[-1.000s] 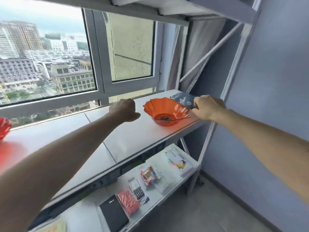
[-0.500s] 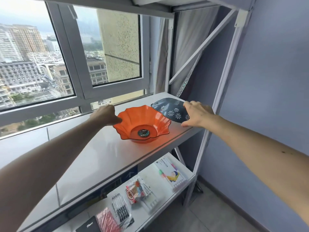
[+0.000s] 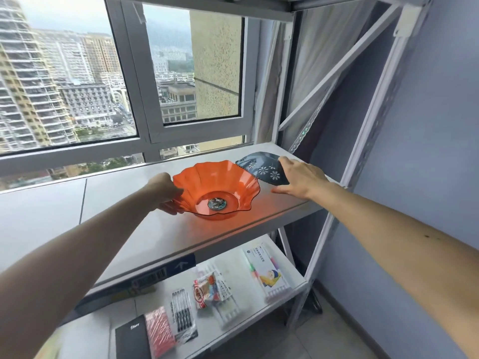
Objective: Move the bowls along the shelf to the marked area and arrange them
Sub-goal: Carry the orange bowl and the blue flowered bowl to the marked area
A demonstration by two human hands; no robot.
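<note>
An orange see-through bowl point(image 3: 216, 189) with a wavy rim rests on the white shelf point(image 3: 124, 229), near its right end. My left hand point(image 3: 166, 193) grips the bowl's left rim. Behind it to the right, a dark blue bowl point(image 3: 261, 168) with white flower marks is tilted up on its side. My right hand point(image 3: 298, 178) holds the blue bowl's right edge, fingers spread along it, with the thumb low near the shelf.
The shelf's right end meets white metal uprights and a diagonal brace point(image 3: 334, 63) by a blue wall. A window runs behind the shelf. The lower shelf point(image 3: 233, 330) carries pens, a notebook, snack packs and a marker box.
My left hand has taken hold of the orange bowl's left rim. My right hand has tipped the blue bowl up more steeply. The view has swung right and closer.
</note>
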